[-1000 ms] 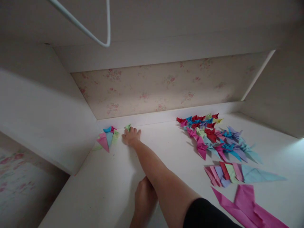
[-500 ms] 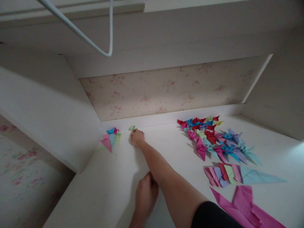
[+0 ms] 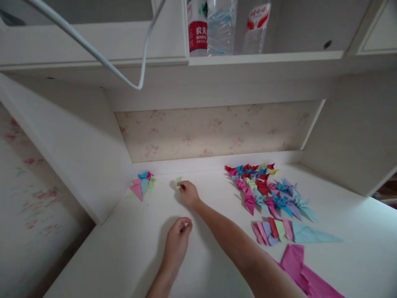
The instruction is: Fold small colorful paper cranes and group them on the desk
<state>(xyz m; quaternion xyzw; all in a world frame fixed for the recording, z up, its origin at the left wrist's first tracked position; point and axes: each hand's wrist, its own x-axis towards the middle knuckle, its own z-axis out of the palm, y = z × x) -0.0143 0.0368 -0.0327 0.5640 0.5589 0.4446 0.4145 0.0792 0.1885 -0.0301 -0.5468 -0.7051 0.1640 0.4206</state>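
Observation:
My right hand (image 3: 189, 193) is toward the back of the white desk, its fingers pinched on a small light green folded paper (image 3: 178, 181). Part of that paper is hidden behind the fingertips. Closer to me, my left hand (image 3: 177, 241) hovers over the desk with thumb and fingers curled together, and no object shows in them. To the left lies a small group of folded papers (image 3: 143, 184) in pink, blue and green. Several colourful origami cranes (image 3: 263, 186) stand in rows to the right.
Below the cranes lie a row of folded paper strips (image 3: 273, 231), a long light blue folded piece (image 3: 314, 234) and a large magenta folded paper (image 3: 294, 265). A white cable (image 3: 105, 62) hangs overhead. Plastic bottles (image 3: 221, 29) stand on the upper shelf. A side panel (image 3: 77, 153) borders the left.
The view has tilted up, bringing the shelf bottles into sight. My left hand has come out from beside the right forearm. My right hand has drawn the green paper slightly away from the back edge.

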